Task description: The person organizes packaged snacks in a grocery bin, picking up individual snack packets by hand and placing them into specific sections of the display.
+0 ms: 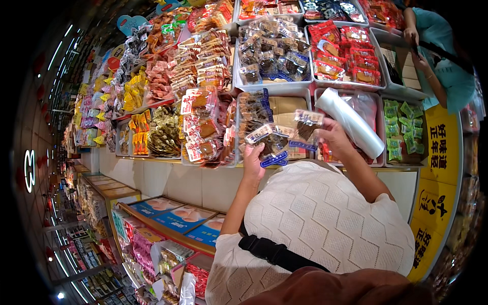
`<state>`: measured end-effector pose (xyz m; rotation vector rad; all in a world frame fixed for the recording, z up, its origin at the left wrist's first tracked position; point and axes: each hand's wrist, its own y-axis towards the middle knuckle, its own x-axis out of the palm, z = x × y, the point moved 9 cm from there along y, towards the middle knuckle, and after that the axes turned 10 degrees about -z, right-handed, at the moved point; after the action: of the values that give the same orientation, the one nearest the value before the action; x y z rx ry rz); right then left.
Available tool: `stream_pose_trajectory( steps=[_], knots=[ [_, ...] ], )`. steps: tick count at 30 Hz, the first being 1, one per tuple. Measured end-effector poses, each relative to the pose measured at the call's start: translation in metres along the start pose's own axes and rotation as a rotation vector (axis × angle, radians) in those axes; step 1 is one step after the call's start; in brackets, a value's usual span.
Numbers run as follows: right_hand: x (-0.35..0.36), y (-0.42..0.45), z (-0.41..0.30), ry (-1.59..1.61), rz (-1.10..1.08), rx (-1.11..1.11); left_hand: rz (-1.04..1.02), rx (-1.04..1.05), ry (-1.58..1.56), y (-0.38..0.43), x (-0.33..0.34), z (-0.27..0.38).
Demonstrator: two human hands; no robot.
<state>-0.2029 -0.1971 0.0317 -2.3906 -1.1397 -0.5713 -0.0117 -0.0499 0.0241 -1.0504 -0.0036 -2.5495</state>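
Observation:
My left hand [254,159] grips a few clear snack packets [268,137] with dark contents and blue edges, fanned out above a bin. In my right hand [334,138] is one more such packet [307,126], pinched at its right side and held apart from the others. Under both hands lies a plastic bin [289,96], its left half lined with similar packets [251,108] and its right half showing bare cardboard [289,110]. Just beyond my right hand, a roll of clear plastic bags [350,124] rests slanted across the neighbouring bin.
Farther back stand bins of dark packets [276,53] and red packets [345,55]. Green packets [404,127] fill a bin at the right, red-and-white packets [200,126] one at the left. A person in teal [438,57] stands at the far right. A lower display shelf [171,225] is to the left.

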Motion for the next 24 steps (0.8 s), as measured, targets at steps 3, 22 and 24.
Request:
stream_pose_trajectory(
  steps=[3, 22, 24],
  knots=[
    [-0.020, 0.002, -0.006, -0.015, 0.090, -0.047, 0.025, 0.057, -0.009, -0.004, -0.012, 0.005],
    [0.042, 0.015, 0.031, -0.040, -0.098, -0.151, -0.033, 0.040, 0.273, -0.009, 0.034, 0.006],
    [0.041, 0.014, 0.033, -0.037, -0.086, -0.149, -0.026, -0.041, 0.343, -0.014, 0.046, 0.012]
  ],
)
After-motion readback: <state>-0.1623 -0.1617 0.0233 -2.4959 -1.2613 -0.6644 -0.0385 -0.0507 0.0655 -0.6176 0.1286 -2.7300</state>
